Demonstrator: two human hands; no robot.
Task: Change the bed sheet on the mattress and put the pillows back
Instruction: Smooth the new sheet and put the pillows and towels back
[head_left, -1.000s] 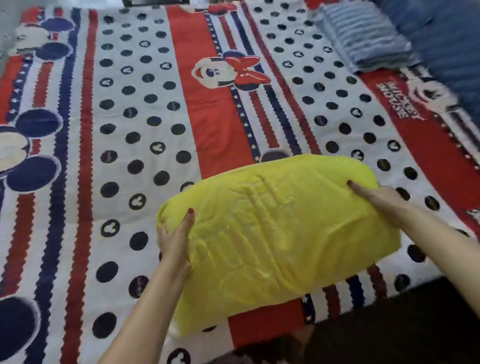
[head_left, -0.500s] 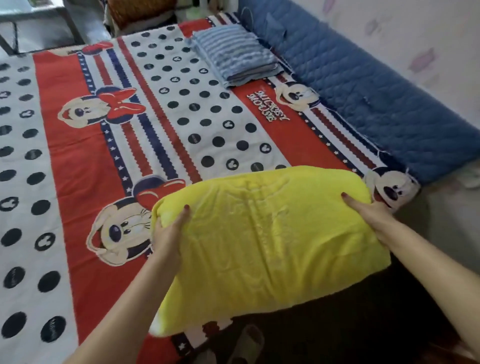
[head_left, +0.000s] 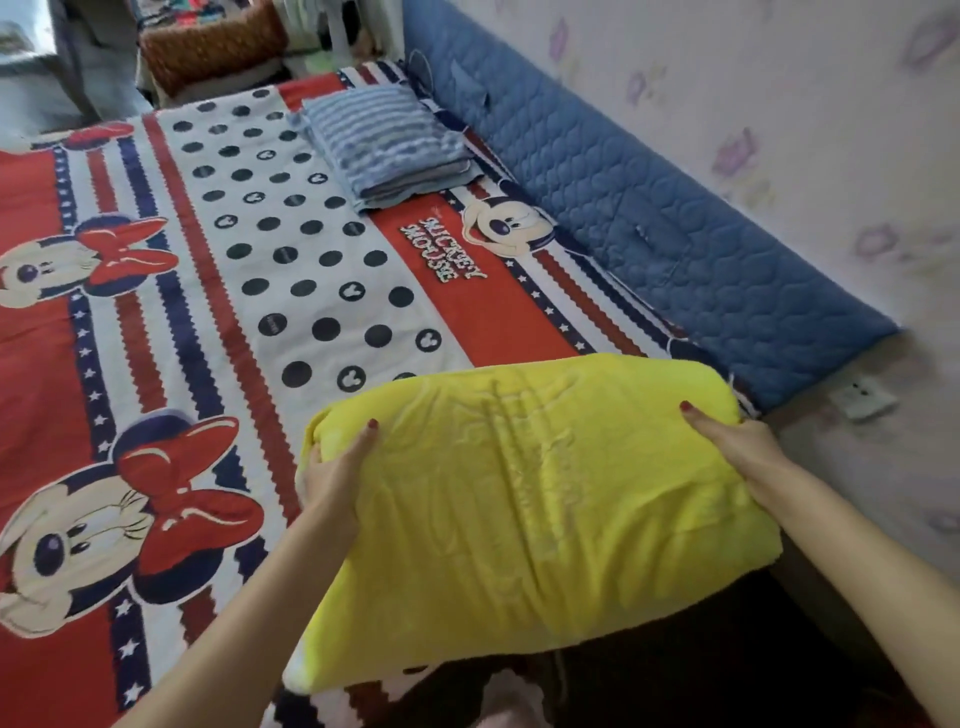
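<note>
A yellow pillow (head_left: 530, 499) hangs in front of me over the near right corner of the bed. My left hand (head_left: 335, 473) grips its left end, thumb on top. My right hand (head_left: 737, 452) grips its right end. Under it lies the bed sheet (head_left: 322, 270), red, white and navy with black dots and cartoon mice, spread flat over the mattress. A folded blue striped cloth (head_left: 384, 145) rests on the sheet at the far right.
A blue quilted pad (head_left: 649, 218) runs along the wall on the bed's right side. A white wall socket (head_left: 860, 397) sits just past its near end. A brown cushion (head_left: 213, 47) and clutter stand beyond the bed's far edge. Dark floor lies below the pillow.
Both hands have carried the pillow rightward along the bed's near edge, from the dotted middle to the corner by the wall. The grip has stayed the same.
</note>
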